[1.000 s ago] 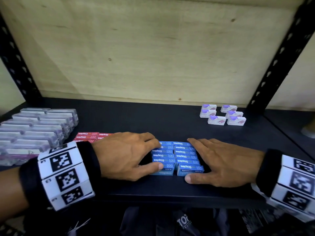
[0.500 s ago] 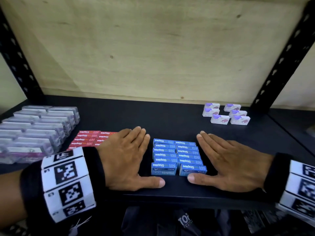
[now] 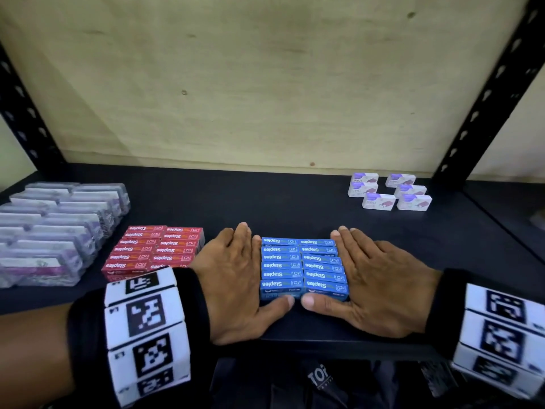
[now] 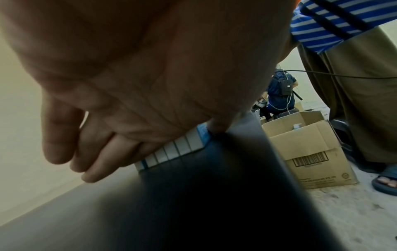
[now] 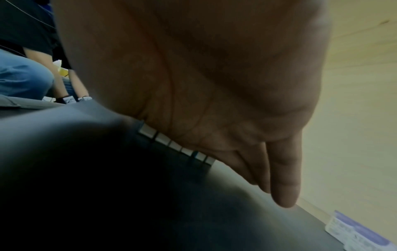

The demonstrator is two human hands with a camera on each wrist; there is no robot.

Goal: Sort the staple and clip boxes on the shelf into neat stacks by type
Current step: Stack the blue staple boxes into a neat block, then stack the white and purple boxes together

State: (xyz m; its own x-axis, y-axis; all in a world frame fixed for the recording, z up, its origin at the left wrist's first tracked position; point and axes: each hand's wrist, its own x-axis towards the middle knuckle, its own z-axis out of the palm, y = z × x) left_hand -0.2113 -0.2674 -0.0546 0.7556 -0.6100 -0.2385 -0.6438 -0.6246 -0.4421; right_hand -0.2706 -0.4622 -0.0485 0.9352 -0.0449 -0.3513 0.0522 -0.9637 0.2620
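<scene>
Hands flat, fingers straight: left hand [image 3: 236, 278] and right hand [image 3: 380, 286] press opposite sides of blue staple boxes [image 3: 303, 268], thumbs on block's front, at shelf [image 3: 295, 208] front edge, mid. Red staple boxes [image 3: 154, 249] just left; clear clip boxes [image 3: 56, 228] at left edge; white boxes [image 3: 389, 191] back-right corner.

Blue staple boxes [image 3: 303, 268] (red boxes [image 3: 153, 249] alongside)
</scene>
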